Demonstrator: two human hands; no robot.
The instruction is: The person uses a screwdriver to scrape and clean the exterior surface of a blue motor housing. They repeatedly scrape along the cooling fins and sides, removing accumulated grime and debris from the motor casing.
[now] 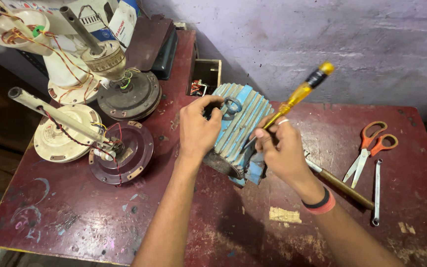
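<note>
A blue ribbed electric motor housing (243,121) with a lifting ring on top lies in the middle of the dark red worktable (90,217). My left hand (197,129) grips its left upper side beside the ring. My right hand (278,148) holds a screwdriver (300,92) with a yellow translucent handle, its tip pointing down at the housing's fins near the right end. A red and black band sits on my right wrist.
Several ceiling fan motors with shafts and loose wires (119,143) crowd the table's left side. Orange-handled scissors (369,148), a spanner (376,190) and a wooden-handled tool (344,188) lie on the right. A small open box (204,79) stands by the purple wall.
</note>
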